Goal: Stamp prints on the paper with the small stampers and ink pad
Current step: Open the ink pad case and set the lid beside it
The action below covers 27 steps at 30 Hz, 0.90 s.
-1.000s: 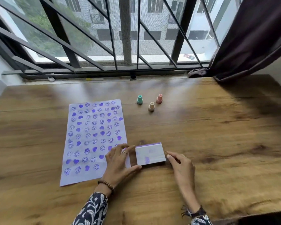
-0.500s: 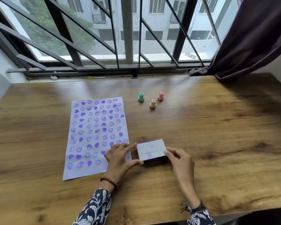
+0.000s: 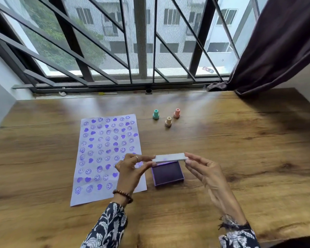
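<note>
Between the fingers of both hands hung the ink pad's pale lid (image 3: 170, 157), lifted clear and held flat, left hand (image 3: 132, 169) pinching its left end, right hand (image 3: 205, 170) pinching its right end. Directly below the fingers sat the open ink pad (image 3: 167, 172), dark purple, on the worktop (image 3: 240, 149). Left of the fingers lay the paper (image 3: 104, 158), partly under the left hand, already covered nearly edge to edge with rows of purple smiley faces and hearts. Beyond the fingers, well apart, stood three small stampers: teal (image 3: 155, 114), beige (image 3: 168, 121) and pink (image 3: 176, 113), all upright and untouched.

Judged nearly done: little bare paper left, mostly along the bottom margin. Remaining, presumably: setting the lid aside, inking a stamper, filling the last gaps.

No brand, label or readable writing anywhere; only faint purple smudges on the lid.
</note>
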Available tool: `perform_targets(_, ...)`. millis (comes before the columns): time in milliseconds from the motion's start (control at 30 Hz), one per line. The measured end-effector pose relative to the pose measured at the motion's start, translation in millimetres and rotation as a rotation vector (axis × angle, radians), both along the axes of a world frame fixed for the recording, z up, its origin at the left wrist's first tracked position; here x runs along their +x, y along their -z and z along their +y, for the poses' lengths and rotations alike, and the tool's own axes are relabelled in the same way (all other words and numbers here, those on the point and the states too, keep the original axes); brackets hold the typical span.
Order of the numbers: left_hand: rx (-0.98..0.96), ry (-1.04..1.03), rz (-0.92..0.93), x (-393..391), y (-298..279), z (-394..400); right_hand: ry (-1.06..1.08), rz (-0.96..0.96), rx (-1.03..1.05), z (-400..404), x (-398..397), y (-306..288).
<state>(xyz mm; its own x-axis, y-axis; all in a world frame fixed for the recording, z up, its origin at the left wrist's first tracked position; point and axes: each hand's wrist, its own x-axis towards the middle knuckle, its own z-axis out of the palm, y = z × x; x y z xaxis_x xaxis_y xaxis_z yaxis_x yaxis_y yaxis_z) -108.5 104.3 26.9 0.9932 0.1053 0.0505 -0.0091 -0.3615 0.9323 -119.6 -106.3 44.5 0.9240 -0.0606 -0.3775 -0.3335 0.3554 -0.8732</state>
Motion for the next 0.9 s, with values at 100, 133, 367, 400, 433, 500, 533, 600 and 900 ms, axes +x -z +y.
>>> perform_targets(100,0.045,0.029,0.014,20,-3,-5,-0.01,-0.011,-0.03,-10,13,-4)
perform_targets(133,0.045,0.056,0.017,27,-4,-8,0.003,-0.016,-0.064,-13,19,-5)
perform_targets(367,-0.131,0.195,0.224,75,4,-13,-0.037,-0.056,-0.284,-23,65,3)
perform_targets(400,-0.135,0.222,0.242,80,5,-12,-0.037,-0.054,-0.312,-22,72,6)
perform_targets(433,-0.143,0.249,0.258,84,5,-12,-0.037,-0.052,-0.337,-21,78,8)
perform_targets(500,-0.15,0.283,0.282,93,8,-10,-0.031,-0.044,-0.369,-20,90,15)
perform_targets(533,-0.144,0.286,0.295,97,10,-8,-0.031,-0.037,-0.383,-19,94,19)
perform_targets(600,-0.13,0.291,0.32,104,15,-4,-0.046,-0.022,-0.42,-18,100,28)
perform_targets(900,0.132,0.266,0.372,121,32,2,-0.083,0.045,-0.552,-12,117,59)
